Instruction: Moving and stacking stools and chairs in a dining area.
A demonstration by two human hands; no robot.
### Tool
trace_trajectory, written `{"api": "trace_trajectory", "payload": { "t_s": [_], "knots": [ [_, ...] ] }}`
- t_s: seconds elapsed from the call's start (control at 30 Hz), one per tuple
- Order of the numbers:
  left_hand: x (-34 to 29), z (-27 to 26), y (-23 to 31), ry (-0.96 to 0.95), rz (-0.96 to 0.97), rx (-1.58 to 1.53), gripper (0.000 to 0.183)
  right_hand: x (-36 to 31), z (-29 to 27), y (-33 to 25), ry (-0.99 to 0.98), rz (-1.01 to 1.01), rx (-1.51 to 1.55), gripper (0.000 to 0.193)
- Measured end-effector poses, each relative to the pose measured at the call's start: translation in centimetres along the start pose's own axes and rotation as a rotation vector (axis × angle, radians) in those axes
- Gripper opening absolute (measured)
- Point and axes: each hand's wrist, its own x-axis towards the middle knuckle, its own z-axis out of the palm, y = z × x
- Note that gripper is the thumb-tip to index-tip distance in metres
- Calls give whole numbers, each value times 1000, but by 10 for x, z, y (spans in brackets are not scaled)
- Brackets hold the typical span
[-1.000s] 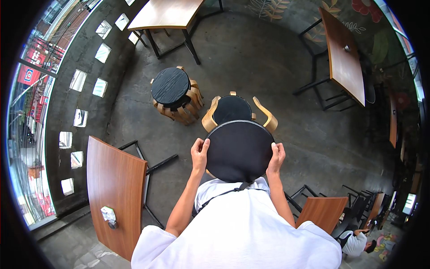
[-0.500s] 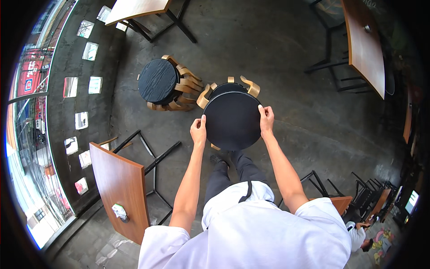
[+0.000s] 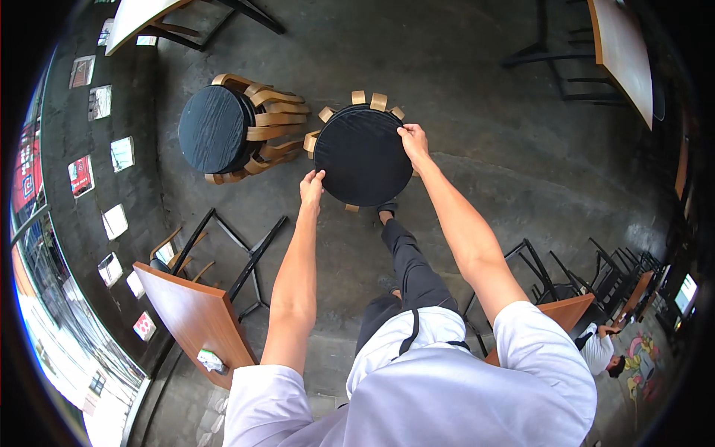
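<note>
Ahead of me is a round black-topped stool (image 3: 363, 156), with several bent light-wood leg tops showing around its far and left rim; how many stools are stacked there I cannot tell. My left hand (image 3: 311, 189) grips the near left edge of the seat, thumb on top. On the right edge, my right hand (image 3: 414, 143) is closed in the same way. Fingers under the rim are hidden. To the left stands a stack of similar stools (image 3: 214, 128) with a dark wood-grain top and curved wooden legs, apart from the one I hold.
A wooden table (image 3: 186, 313) with black legs and a small white-and-green packet (image 3: 211, 361) is at the lower left. Other tables stand at the far left (image 3: 140, 21) and far right (image 3: 624, 56). Black chairs (image 3: 596, 276) and a person (image 3: 598, 349) are at the lower right.
Both hands and the stool have moved forward and slightly left, with more wooden legs now visible around the rim. One foot has stepped forward. My view has shifted and turned.
</note>
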Motion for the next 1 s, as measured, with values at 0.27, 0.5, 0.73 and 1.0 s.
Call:
{"api": "trace_trajectory", "payload": {
  "t_s": [0.27, 0.5, 0.73, 1.0],
  "knots": [
    [-30, -7, 4, -101, 98, -218, 33, -3, -8, -5, -57, -285, -137, 26],
    [-109, -35, -22, -84, 152, -352, 24, -100, -1, -9, -168, -354, -242, 17],
    [-198, -78, -54, -25, 298, -598, 19, -243, 47, -29, -457, -308, -99, 18],
    [-276, -164, -78, -67, 483, -664, 23, -392, 82, -42, -693, -277, 3, 23]
  ]
}}
